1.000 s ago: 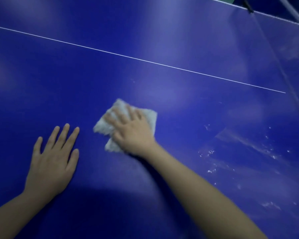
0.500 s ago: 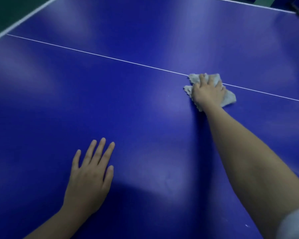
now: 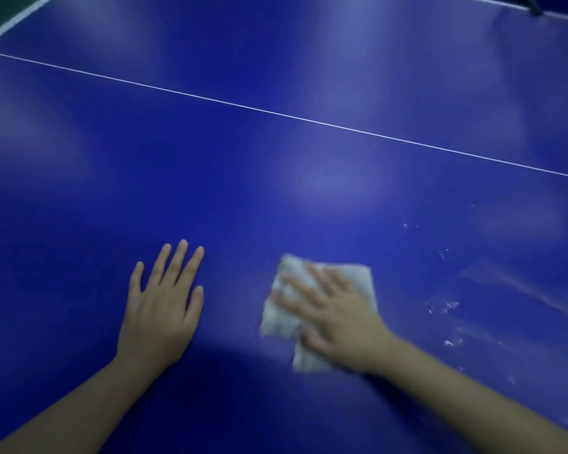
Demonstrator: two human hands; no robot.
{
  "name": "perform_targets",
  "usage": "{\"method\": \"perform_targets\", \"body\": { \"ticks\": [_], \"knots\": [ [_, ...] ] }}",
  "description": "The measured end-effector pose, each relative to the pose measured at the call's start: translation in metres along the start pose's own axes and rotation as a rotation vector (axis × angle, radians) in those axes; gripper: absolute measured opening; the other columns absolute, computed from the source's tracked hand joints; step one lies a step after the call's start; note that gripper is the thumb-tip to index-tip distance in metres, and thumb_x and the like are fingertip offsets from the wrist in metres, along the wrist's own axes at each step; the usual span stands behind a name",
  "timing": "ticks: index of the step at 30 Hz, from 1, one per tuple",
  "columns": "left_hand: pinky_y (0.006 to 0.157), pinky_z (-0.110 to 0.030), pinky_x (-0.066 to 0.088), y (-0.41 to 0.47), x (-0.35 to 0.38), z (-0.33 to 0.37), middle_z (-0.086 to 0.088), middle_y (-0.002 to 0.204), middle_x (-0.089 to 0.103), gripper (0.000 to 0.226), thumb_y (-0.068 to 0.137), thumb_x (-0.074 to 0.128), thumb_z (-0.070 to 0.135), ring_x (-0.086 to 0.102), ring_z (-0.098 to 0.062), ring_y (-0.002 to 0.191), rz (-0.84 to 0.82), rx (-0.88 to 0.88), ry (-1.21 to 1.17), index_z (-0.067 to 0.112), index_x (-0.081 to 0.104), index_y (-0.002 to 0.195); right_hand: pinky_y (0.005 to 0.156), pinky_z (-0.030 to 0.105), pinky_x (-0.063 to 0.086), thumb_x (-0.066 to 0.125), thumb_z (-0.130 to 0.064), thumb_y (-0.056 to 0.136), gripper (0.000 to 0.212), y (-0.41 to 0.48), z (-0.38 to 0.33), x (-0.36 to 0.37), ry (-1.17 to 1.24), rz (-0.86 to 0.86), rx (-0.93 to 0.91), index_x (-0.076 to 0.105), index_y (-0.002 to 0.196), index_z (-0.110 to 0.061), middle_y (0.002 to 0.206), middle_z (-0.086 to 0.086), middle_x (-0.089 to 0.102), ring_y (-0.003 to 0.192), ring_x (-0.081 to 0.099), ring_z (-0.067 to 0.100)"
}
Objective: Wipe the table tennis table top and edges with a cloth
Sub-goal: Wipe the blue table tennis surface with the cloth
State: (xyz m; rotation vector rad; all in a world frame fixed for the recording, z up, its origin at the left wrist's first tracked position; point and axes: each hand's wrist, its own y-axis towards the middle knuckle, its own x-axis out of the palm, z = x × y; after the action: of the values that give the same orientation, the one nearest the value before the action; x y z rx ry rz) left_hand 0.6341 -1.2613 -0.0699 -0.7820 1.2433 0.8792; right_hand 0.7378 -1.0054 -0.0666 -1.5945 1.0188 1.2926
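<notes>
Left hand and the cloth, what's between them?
Only bare blue table top lies between the left hand and the cloth, seen in the head view.

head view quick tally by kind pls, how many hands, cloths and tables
Hands: 2 (left hand, right hand)
Cloths: 1 (white cloth, under the right hand)
Tables: 1 (blue table)
Total: 4
</notes>
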Motion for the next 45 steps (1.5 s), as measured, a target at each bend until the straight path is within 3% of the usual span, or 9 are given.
{"method": "perform_targets", "body": {
  "ticks": [6,9,15,19,24,28,33,41,45],
  "knots": [
    [0.115,-0.044,0.006,-0.002,0.002,0.001,0.001,0.154,0.015,0.063,0.089,0.007,0.044,0.003,-0.011,0.142,0.0,0.011,0.019,0.021,0.018,0.147,0.114,0.044,0.012,0.023,-0.036,0.099,0.051,-0.024,0.186,-0.028,-0.009,0.133,0.989,0.016,0.149,-0.031,0.159,0.005,0.012,0.143,0.013,0.032],
    [0.115,-0.044,0.004,-0.001,0.004,-0.001,0.001,0.155,0.014,0.06,0.091,0.012,0.042,0.003,-0.011,0.143,-0.001,-0.001,0.007,0.022,0.018,0.148,0.116,0.047,0.005,0.02,-0.038,0.098,0.05,-0.029,0.202,-0.025,0.131,0.175,1.211,0.017,0.148,-0.038,0.158,0.001,0.014,0.144,0.009,0.03],
    [0.114,-0.045,0.003,-0.001,0.005,-0.001,-0.002,0.156,0.016,0.055,0.095,0.025,0.034,0.007,-0.017,0.144,0.0,0.005,0.007,0.022,0.018,0.148,0.111,0.046,0.022,0.013,-0.042,0.09,0.061,-0.056,0.043,-0.008,-0.008,0.058,0.867,0.028,0.147,-0.031,0.154,0.003,0.028,0.138,0.025,0.036],
    [0.114,-0.048,0.005,-0.002,0.002,0.001,-0.004,0.156,0.016,0.055,0.096,0.025,0.034,0.008,-0.02,0.144,-0.002,0.012,0.0,0.02,0.018,0.148,0.1,0.057,0.037,0.035,-0.045,0.078,0.062,-0.09,-0.132,0.021,-0.058,-0.084,0.36,0.046,0.138,-0.032,0.145,0.004,0.045,0.126,0.046,0.041],
    [0.115,-0.044,0.0,-0.005,-0.004,0.001,-0.004,0.156,0.015,0.052,0.098,0.03,0.028,0.006,-0.019,0.144,-0.016,0.056,-0.086,0.017,0.02,0.148,0.107,0.053,0.03,0.041,-0.057,0.085,0.063,-0.14,-0.211,0.036,-0.108,-0.193,-0.116,0.028,0.145,-0.041,0.155,-0.005,0.025,0.139,0.03,0.03],
    [0.116,-0.038,0.004,-0.029,-0.018,-0.02,-0.007,0.152,0.029,0.046,0.097,0.037,0.015,0.017,-0.018,0.143,-0.048,0.284,-0.189,0.01,0.035,0.143,0.1,0.052,0.04,0.033,-0.043,0.081,0.06,-0.165,-0.157,0.024,-0.098,-0.074,0.38,0.046,0.137,-0.027,0.143,0.008,0.046,0.127,0.047,0.037],
    [0.114,-0.04,0.01,-0.098,-0.039,-0.103,-0.014,0.145,0.039,0.042,0.095,0.043,0.007,0.028,-0.025,0.139,-0.016,0.294,-0.116,0.004,0.042,0.137,0.116,0.042,0.011,0.007,-0.045,0.085,0.065,-0.194,-0.152,0.026,0.17,0.09,1.228,0.02,0.148,-0.035,0.158,-0.005,0.015,0.144,0.012,0.026],
    [0.11,-0.047,0.022,-0.228,-0.05,-0.221,-0.018,0.141,0.042,0.048,0.093,0.031,0.02,0.035,-0.032,0.134,-0.011,0.027,-0.201,-0.001,0.047,0.133,0.101,0.051,0.036,0.029,-0.037,0.086,0.055,-0.132,-0.337,0.043,0.09,0.145,1.054,0.05,0.136,-0.026,0.144,0.004,0.046,0.13,0.043,0.037],
    [0.111,-0.049,0.025,-0.272,-0.052,-0.239,-0.017,0.142,0.041,0.037,0.096,0.043,0.005,0.036,-0.032,0.134,0.022,-0.077,-0.281,-0.001,0.047,0.133,0.099,0.05,0.041,0.033,-0.039,0.084,0.054,-0.069,-0.388,0.043,0.079,0.114,0.893,0.053,0.134,-0.03,0.141,0.0,0.05,0.128,0.047,0.035]
  ]
}}
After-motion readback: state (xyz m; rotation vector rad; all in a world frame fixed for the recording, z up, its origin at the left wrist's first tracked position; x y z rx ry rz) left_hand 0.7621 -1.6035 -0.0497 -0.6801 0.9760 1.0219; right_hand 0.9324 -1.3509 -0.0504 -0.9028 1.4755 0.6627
